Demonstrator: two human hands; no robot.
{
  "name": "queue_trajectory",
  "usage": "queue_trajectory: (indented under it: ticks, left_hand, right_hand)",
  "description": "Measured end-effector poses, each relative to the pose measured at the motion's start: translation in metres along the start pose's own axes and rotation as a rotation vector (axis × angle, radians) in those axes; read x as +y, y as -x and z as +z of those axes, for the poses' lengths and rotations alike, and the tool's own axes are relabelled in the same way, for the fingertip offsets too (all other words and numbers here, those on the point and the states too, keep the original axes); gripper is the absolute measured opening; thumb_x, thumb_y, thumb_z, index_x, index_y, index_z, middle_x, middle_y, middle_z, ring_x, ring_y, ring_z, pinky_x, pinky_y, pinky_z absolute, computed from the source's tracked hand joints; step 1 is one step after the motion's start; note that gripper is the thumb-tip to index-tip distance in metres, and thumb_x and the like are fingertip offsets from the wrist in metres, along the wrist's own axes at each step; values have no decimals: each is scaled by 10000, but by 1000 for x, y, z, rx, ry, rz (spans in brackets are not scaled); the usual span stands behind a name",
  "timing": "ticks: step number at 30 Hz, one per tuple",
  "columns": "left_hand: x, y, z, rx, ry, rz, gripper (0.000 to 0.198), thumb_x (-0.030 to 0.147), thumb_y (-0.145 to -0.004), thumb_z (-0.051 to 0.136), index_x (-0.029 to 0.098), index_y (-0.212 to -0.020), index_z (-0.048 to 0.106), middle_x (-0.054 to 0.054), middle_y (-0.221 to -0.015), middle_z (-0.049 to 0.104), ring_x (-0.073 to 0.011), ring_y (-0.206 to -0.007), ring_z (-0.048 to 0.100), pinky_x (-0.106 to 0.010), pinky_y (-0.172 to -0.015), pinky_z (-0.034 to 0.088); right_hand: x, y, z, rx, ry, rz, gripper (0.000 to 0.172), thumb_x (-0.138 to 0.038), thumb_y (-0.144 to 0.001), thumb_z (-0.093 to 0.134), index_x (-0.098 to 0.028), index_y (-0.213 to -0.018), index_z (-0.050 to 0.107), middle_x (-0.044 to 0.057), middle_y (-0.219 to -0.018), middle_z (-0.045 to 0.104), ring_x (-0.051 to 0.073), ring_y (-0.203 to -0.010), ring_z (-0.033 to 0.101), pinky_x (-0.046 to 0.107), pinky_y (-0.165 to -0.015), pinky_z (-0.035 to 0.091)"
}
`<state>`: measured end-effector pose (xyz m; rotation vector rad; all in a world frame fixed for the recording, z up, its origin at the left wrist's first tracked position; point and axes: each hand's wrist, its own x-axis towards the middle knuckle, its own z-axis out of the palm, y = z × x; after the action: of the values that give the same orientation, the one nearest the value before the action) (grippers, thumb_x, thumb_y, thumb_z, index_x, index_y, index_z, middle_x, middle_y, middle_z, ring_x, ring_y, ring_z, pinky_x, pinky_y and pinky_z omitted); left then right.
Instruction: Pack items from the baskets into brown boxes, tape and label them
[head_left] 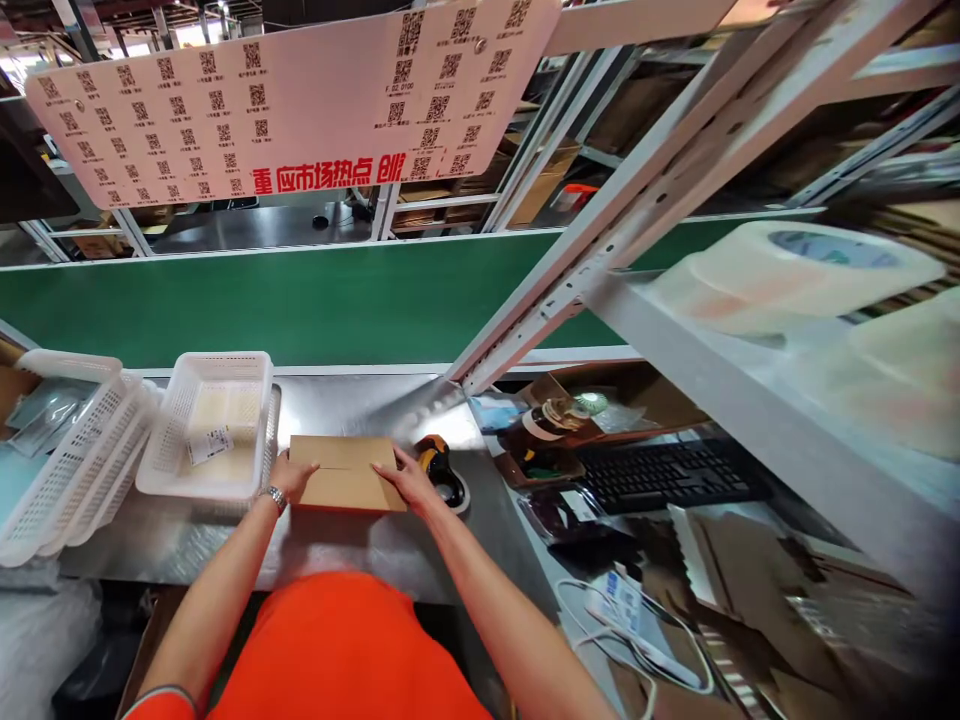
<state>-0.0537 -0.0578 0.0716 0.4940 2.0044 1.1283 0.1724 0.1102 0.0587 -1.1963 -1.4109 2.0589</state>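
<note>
A small brown cardboard box (345, 472) is held level over the metal table (172, 540), right in front of my orange shirt. My left hand (294, 478) grips its left end, thumb on the top face. At the opposite end my right hand (405, 480) holds the box, its thumb also on top. Just right of my right hand lies a black and orange tape dispenser (442, 472). A white basket (206, 425) with a labelled packet in it is left of my left hand.
More white baskets (75, 470) lean at the far left. A green conveyor belt (225, 310) runs behind the table. A metal post (540, 290) and a shelf with tape rolls (795, 275) rise at the right, above a black keyboard (667, 475).
</note>
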Motion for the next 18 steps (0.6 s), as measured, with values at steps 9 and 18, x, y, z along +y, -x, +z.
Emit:
queue_trajectory:
  ticks: [9, 18]
  left_hand:
    - [0, -12, -13, -59, 69, -42, 414, 257, -746, 982, 131, -1077, 768, -202, -1190, 833, -313, -1075, 812, -407, -954, 655]
    - [13, -29, -6, -216, -143, 26, 606, 437, -691, 1002, 134, -1169, 786, -191, -1233, 828, -345, -1144, 782, -397, -958, 637]
  right_hand:
    - [4, -8, -40, 176, 178, -23, 662, -596, -761, 804, -194, -1286, 772, 157, -1283, 809, 356, -1260, 731, 462, -1054, 594]
    - [52, 15, -57, 504, 638, -75, 890, -382, -781, 742, 10, -1549, 524, 396, -1348, 682, 540, -1375, 622, 675, -1171, 420]
